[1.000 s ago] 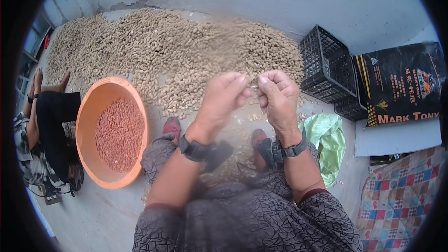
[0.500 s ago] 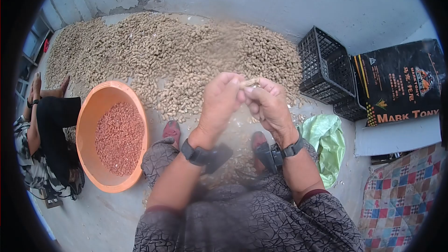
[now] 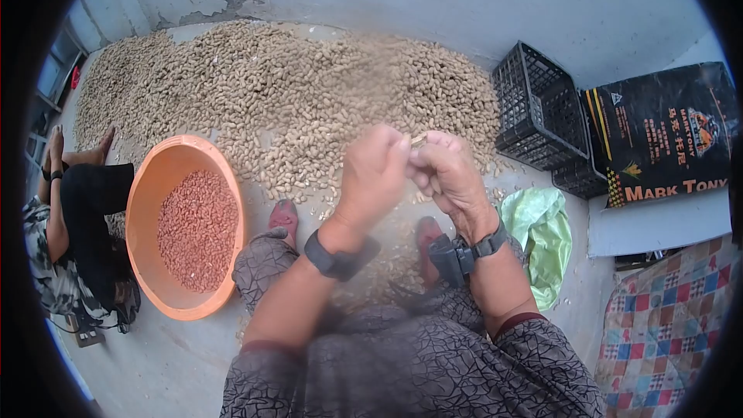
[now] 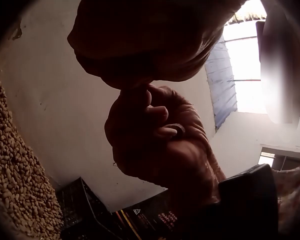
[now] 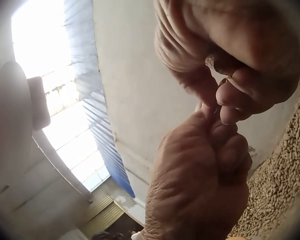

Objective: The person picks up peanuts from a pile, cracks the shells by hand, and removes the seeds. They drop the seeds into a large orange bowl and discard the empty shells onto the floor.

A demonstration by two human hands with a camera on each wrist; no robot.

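Note:
In the head view, a peanut pod [image 3: 419,141] shows at the fingertips of the right hand [image 3: 450,178], which pinches it with thumb and curled fingers. Against its other end is the left hand [image 3: 370,182], blurred, its fingers bent and its thumb meeting the right fingertips. The wrist views show the fingertips of the left hand [image 4: 140,42] and right hand [image 4: 162,137] touching. A thin bit of shell [image 5: 210,62] sits inside the right hand's curl. Behind the hands lies a large heap of unshelled peanuts [image 3: 263,93].
An orange basin [image 3: 139,209] with red kernels [image 3: 200,232] stands left, beside a seated person [image 3: 85,224]. At the right are black crates [image 3: 534,108], a black printed sack [image 3: 665,135], a green bag [image 3: 538,232] and a checked cloth [image 3: 665,325].
Both hands came together around a pod, which was plainly visible half a second ago and is now mostly covered. The left hand has since turned and moved slightly down.

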